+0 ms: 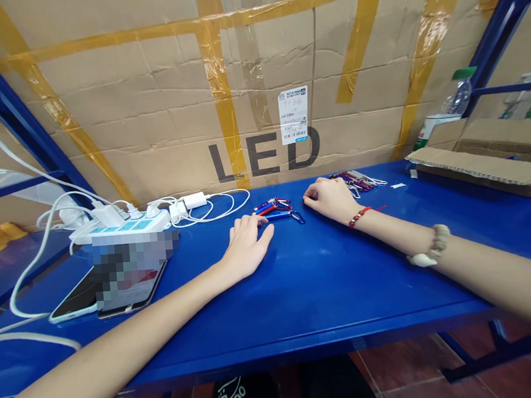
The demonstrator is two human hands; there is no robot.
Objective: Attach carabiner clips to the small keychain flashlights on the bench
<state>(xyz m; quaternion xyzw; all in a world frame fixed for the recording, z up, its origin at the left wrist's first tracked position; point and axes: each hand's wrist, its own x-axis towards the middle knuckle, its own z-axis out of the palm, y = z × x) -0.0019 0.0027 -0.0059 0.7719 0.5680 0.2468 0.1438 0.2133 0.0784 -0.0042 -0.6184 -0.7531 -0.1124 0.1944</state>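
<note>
My left hand (247,246) lies palm down on the blue table (300,294), fingers stretched toward a small pile of blue and red keychain torches (276,209). Its fingertips touch or nearly touch the nearest one. My right hand (330,199) rests just right of that pile with its fingers curled under; whether anything is in them stays hidden. A red bead bracelet (359,216) and a pale bead bracelet (437,242) sit on my right wrist and forearm. A second pile of purple and red keychain torches (358,182) lies behind my right hand.
A white power strip (125,225) with chargers and white cables sits at the left. Two phones (116,284) lie in front of it. An open cardboard box (487,157) and a plastic bottle (457,101) stand at the right. A taped cardboard wall marked LED backs the table.
</note>
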